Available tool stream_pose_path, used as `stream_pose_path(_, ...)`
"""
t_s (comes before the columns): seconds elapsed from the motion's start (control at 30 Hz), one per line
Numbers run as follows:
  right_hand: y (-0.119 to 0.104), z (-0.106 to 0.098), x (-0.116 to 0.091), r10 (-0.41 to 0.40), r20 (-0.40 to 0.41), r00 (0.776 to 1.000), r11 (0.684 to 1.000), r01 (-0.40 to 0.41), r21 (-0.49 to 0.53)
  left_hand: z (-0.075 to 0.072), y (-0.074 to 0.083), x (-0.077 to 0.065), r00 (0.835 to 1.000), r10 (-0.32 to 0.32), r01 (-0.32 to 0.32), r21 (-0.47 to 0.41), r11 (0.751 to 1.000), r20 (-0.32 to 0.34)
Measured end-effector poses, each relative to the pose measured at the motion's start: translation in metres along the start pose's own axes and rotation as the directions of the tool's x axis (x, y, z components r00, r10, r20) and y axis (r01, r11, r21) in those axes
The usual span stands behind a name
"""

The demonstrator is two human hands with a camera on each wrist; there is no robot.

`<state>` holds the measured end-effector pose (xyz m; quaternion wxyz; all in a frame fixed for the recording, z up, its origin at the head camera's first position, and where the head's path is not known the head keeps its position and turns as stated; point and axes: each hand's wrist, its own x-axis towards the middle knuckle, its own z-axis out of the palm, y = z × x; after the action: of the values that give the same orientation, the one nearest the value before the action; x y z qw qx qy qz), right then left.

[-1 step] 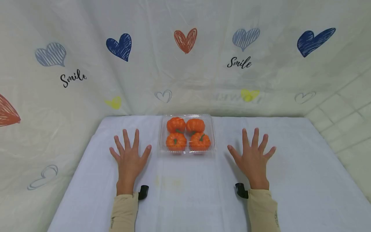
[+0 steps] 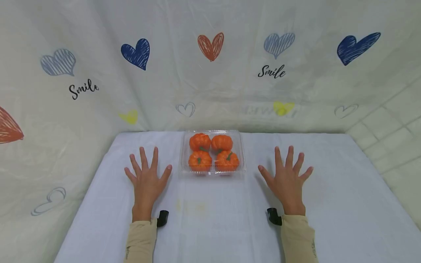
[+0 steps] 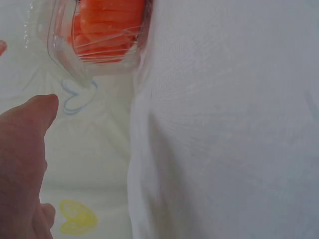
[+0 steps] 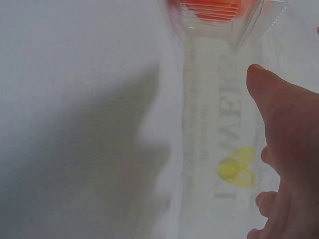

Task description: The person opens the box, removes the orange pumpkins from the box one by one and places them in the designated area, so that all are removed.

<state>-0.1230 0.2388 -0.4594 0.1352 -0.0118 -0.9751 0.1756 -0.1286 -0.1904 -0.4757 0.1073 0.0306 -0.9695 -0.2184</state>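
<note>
A clear plastic clamshell box sits near the far edge of the white-covered table, its lid down. Inside it are several small orange pumpkins with green stems. To the left of the box is my left hand, fingers spread and palm facing down, holding nothing. My right hand mirrors it on the other side, likewise spread and without anything in it. Both thumbs point inward, apart from the box. In the left wrist view the box's side shows beyond the thumb; the right wrist view catches its corner.
White cloth covers the table, with a faint yellowish stain in front of the box. Behind the table hangs a pale curtain printed with hearts and "Smile". A small black device is at the left wrist, another at the right.
</note>
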Motion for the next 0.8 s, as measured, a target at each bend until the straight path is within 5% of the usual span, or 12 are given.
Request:
stream_pose_path(0.47, -0.006, -0.001, -0.001, -0.038, -0.022, 0.999, 0.999, 0.038, -0.003, 0.002, -0.001, -0.001, 1.000, -0.002, 0.002, -0.020, 1.000, 0.006)
stream_pose_path(0.8, -0.012, -0.006, 0.001, -0.048, 0.016, 0.999, 0.990, 0.045, 0.134, 0.001, 0.002, 0.002, 1.000, 0.018, -0.018, -0.040, 0.999, 0.009)
